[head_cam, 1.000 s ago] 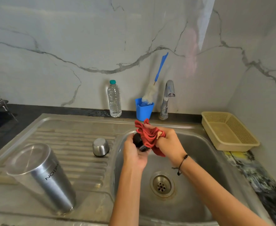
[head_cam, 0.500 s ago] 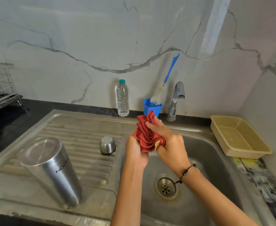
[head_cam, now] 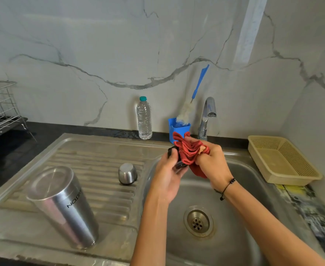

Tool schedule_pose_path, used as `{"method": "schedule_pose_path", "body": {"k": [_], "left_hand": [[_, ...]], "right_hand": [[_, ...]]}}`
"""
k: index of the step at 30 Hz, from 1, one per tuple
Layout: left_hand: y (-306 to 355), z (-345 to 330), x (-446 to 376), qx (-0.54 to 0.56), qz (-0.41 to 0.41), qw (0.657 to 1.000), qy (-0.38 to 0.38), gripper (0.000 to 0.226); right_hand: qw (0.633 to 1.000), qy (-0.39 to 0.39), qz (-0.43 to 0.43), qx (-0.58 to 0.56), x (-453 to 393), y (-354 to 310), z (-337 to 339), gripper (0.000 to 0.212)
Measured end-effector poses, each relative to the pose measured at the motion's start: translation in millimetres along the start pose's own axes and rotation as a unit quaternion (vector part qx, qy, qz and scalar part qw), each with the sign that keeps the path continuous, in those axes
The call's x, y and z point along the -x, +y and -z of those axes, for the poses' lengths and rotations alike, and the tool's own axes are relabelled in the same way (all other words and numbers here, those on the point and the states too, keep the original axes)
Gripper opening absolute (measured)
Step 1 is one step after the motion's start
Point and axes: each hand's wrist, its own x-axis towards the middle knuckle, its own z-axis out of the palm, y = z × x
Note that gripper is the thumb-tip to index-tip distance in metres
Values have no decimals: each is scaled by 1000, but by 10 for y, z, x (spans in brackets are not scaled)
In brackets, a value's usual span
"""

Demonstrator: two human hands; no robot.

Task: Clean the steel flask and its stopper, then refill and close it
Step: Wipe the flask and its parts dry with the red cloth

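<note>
My left hand (head_cam: 167, 175) grips a small black stopper (head_cam: 175, 157) above the sink basin (head_cam: 240, 189). My right hand (head_cam: 213, 160) presses a bunched red cloth (head_cam: 189, 150) against the stopper, which is mostly hidden by cloth and fingers. The steel flask (head_cam: 63, 206) stands upside down on the ribbed draining board (head_cam: 100, 169) at the lower left. A small steel cap (head_cam: 127, 173) rests mouth down on the board, between the flask and the basin.
At the back wall stand a clear water bottle (head_cam: 144, 119), a blue cup (head_cam: 179, 129) with a bottle brush (head_cam: 194, 98), and the tap (head_cam: 207, 116). A beige plastic basket (head_cam: 280, 160) sits to the right, a wire rack (head_cam: 0, 108) far left.
The red cloth has slipped off the stopper's left end, so the black stopper shows in my left hand again. Both hands stay together over the basin.
</note>
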Motion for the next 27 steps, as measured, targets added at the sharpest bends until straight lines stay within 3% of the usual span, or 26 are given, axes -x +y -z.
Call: {"method": "schedule_pose_path", "body": {"k": [2, 6, 8, 11, 15, 21, 27], "left_hand": [[-7, 38, -47, 4, -8, 1000, 4, 22], [79, 35, -46, 50, -39, 998, 23, 18], [136, 14, -12, 49, -39, 998, 11, 25], [170, -16, 26, 79, -9, 996, -39, 56], [142, -1, 37, 92, -29, 995, -33, 36], [70, 70, -2, 40, -31, 997, -52, 31], [91, 20, -26, -56, -16, 997, -58, 29]], "right_hand": [[1000, 0, 21, -9, 23, -22, -31, 62], [993, 36, 96, 55, 85, -4, -90, 58], [980, 44, 153, 122, 162, 25, -179, 56], [953, 48, 218, 205, 260, 68, -288, 59], [961, 62, 201, 181, 165, 38, -246, 55], [985, 46, 117, 116, 87, 56, -151, 62], [992, 46, 83, 88, -27, 24, -49, 50]]}}
